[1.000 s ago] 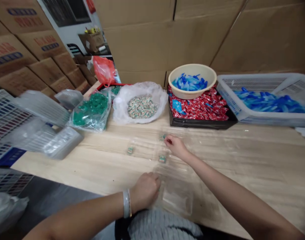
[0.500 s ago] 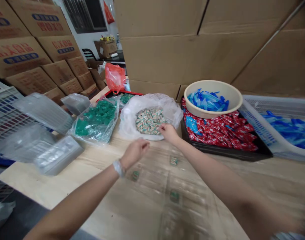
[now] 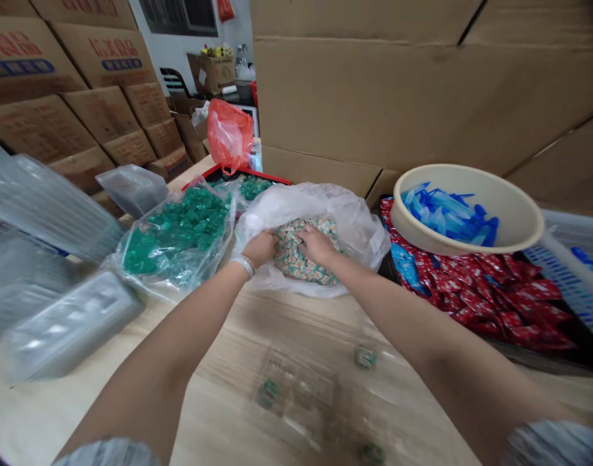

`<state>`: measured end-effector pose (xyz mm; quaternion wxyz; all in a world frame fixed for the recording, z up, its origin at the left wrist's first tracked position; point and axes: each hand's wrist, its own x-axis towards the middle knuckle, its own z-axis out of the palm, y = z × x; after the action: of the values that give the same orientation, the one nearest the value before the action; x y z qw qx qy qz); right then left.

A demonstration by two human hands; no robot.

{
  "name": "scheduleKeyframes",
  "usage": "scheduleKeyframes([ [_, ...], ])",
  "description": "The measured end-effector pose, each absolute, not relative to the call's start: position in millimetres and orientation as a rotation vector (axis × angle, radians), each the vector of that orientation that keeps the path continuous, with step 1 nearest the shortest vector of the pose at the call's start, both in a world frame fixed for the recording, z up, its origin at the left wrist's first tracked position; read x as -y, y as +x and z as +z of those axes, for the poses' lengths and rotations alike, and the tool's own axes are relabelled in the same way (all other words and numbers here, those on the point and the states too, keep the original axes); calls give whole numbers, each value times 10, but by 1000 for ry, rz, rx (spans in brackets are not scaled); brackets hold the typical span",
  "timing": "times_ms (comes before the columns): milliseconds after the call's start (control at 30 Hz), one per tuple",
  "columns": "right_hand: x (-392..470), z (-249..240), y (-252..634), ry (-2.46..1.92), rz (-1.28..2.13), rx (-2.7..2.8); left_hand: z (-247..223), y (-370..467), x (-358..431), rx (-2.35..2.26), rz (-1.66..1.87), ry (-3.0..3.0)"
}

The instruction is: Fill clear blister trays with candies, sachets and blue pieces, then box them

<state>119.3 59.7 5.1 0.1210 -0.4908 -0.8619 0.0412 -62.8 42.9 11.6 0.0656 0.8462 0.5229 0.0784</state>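
A white plastic bag [image 3: 359,223] lies spread on the table, its mouth around a heap of small wrapped pieces [image 3: 303,262] in beige and green. My left hand [image 3: 260,248] is at the heap's left side against the bag's rim; its fingertips are hidden, so I cannot tell its grip. My right hand [image 3: 316,244] reaches into the heap from the right, fingers apart and touching the pieces. Nearer me lies a blurred clear plastic tray [image 3: 301,388] with compartments; a green piece [image 3: 268,393] sits in one, and another green piece [image 3: 366,356] lies to the right.
Left of the bag lies a clear bag of green-wrapped pieces [image 3: 180,226], beside stacked clear trays [image 3: 73,323]. To the right, a cream basin [image 3: 529,213] of blue packets stands over red packets [image 3: 452,285]. Cardboard boxes [image 3: 374,97] rise behind; a red bag [image 3: 228,133] stands at back.
Both hands have moved farther into the heap; my left hand has come forward from above the table to the bag's edge. The view has shifted closer.
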Motion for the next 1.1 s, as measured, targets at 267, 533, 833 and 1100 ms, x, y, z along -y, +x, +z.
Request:
scheduleKeyframes([
  [267,-681,57,1176,-1395,104,2564,27,-696,-580,-1519,253,2578],
  [533,-574,56,1113,-1447,148,2380,65,-679,-565,-1539,200,2579],
  [833,-176,-97,1420,-1588,744,2023,81,-565,-448,-1612,203,2553],
  [1100,-247,-70,1427,-1642,519,2145,79,-486,-346,-1660,246,2583],
])
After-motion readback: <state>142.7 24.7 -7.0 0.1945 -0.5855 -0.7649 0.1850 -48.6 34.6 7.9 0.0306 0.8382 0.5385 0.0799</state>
